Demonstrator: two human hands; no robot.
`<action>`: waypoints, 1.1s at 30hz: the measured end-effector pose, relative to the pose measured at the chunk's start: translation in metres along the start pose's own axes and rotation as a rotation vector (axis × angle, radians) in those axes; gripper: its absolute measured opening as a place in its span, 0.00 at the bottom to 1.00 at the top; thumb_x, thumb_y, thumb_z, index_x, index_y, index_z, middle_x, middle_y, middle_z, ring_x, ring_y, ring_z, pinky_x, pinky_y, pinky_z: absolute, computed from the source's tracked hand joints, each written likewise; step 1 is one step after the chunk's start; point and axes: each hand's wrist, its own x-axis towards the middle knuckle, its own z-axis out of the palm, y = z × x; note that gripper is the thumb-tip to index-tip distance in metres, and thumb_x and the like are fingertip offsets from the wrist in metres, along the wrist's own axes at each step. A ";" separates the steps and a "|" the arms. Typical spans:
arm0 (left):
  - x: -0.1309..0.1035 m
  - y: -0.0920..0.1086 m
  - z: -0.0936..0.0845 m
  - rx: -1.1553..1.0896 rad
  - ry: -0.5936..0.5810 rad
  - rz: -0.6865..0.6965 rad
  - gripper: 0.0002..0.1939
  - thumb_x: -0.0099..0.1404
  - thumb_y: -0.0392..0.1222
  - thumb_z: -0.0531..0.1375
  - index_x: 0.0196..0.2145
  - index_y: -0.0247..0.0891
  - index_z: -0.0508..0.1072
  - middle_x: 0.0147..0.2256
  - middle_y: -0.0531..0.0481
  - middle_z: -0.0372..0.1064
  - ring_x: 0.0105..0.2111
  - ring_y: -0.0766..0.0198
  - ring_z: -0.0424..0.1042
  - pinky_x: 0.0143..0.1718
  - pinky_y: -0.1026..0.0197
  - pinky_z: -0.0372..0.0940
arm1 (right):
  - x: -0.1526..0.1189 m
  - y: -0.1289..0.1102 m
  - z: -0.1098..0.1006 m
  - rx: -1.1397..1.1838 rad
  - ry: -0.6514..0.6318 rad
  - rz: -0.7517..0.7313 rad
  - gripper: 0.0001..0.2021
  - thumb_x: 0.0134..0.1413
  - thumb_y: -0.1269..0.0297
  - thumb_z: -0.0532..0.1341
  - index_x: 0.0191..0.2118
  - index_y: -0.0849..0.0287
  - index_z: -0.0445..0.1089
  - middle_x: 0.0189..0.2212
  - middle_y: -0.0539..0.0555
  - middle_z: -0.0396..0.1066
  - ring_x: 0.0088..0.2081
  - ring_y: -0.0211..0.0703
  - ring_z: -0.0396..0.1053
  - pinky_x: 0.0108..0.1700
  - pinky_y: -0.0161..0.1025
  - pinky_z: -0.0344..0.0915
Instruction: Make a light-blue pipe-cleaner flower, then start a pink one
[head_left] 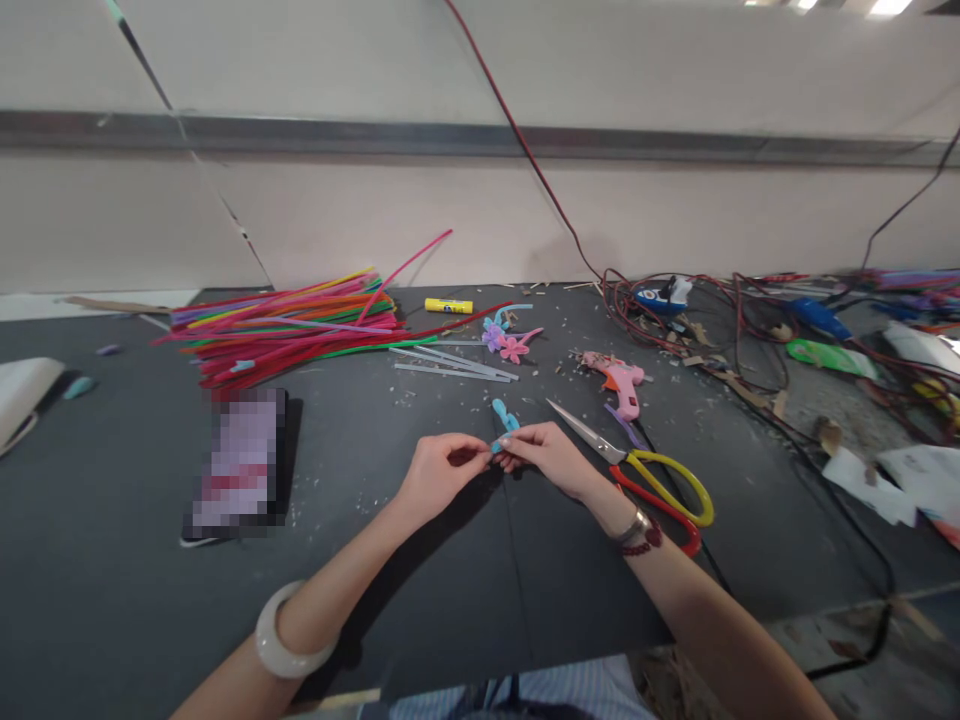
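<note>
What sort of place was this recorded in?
Likely a craft workbench, perhaps in a small workshop: a heap of colourful pipe cleaners, a pink glue gun and red-and-yellow-handled scissors lie on a dark tabletop.

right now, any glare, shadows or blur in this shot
Head view: bright lights glare at the top right; head view: a shadow lies beside the left forearm; head view: the phone has a pixelated screen, and the blue piece shows little fine detail.

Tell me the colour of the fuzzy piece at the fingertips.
The fuzzy piece is light blue; it shows best in the head view, the only one.
</note>
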 end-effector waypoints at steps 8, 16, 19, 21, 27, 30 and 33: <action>0.000 0.001 -0.003 0.062 -0.024 0.024 0.11 0.53 0.44 0.58 0.30 0.34 0.75 0.29 0.47 0.74 0.29 0.62 0.71 0.32 0.64 0.65 | 0.001 0.002 0.001 0.053 0.004 -0.009 0.12 0.44 0.59 0.61 0.27 0.64 0.73 0.21 0.52 0.71 0.23 0.33 0.67 0.30 0.33 0.64; 0.003 0.005 -0.006 -0.191 -0.156 -0.147 0.09 0.50 0.42 0.61 0.26 0.33 0.75 0.22 0.48 0.72 0.24 0.64 0.71 0.29 0.65 0.65 | -0.002 0.000 0.003 0.178 -0.003 0.076 0.10 0.43 0.61 0.62 0.25 0.65 0.72 0.21 0.52 0.70 0.22 0.31 0.65 0.28 0.31 0.62; 0.001 0.010 -0.007 -0.194 -0.163 -0.090 0.08 0.51 0.42 0.61 0.25 0.34 0.75 0.22 0.49 0.72 0.24 0.64 0.70 0.29 0.66 0.65 | -0.003 -0.002 0.004 0.279 -0.041 0.142 0.10 0.43 0.62 0.63 0.25 0.66 0.71 0.21 0.52 0.70 0.22 0.31 0.66 0.28 0.30 0.61; 0.000 0.012 -0.007 -0.187 -0.158 -0.052 0.08 0.51 0.42 0.60 0.25 0.34 0.75 0.22 0.49 0.72 0.24 0.65 0.70 0.29 0.66 0.65 | -0.004 -0.003 0.004 0.327 -0.059 0.164 0.09 0.43 0.63 0.63 0.25 0.66 0.71 0.21 0.52 0.70 0.22 0.30 0.66 0.28 0.29 0.61; 0.000 0.012 -0.006 -0.250 -0.168 -0.100 0.09 0.51 0.42 0.60 0.28 0.33 0.75 0.24 0.48 0.73 0.26 0.63 0.71 0.32 0.64 0.66 | -0.003 -0.004 0.001 0.333 -0.013 0.133 0.10 0.42 0.62 0.64 0.25 0.66 0.72 0.20 0.52 0.71 0.21 0.30 0.66 0.27 0.29 0.61; -0.001 0.012 -0.006 -0.237 -0.166 -0.082 0.09 0.52 0.42 0.60 0.27 0.33 0.75 0.24 0.48 0.73 0.26 0.63 0.71 0.31 0.64 0.66 | -0.003 -0.005 0.003 0.318 -0.009 0.146 0.11 0.42 0.61 0.63 0.25 0.66 0.72 0.20 0.52 0.71 0.22 0.30 0.65 0.27 0.30 0.61; -0.001 0.013 -0.006 -0.234 -0.167 -0.063 0.09 0.52 0.42 0.60 0.26 0.33 0.75 0.24 0.48 0.73 0.26 0.63 0.71 0.31 0.64 0.66 | -0.004 -0.009 0.004 0.295 -0.003 0.138 0.11 0.42 0.60 0.63 0.24 0.66 0.71 0.20 0.52 0.70 0.21 0.31 0.65 0.27 0.30 0.61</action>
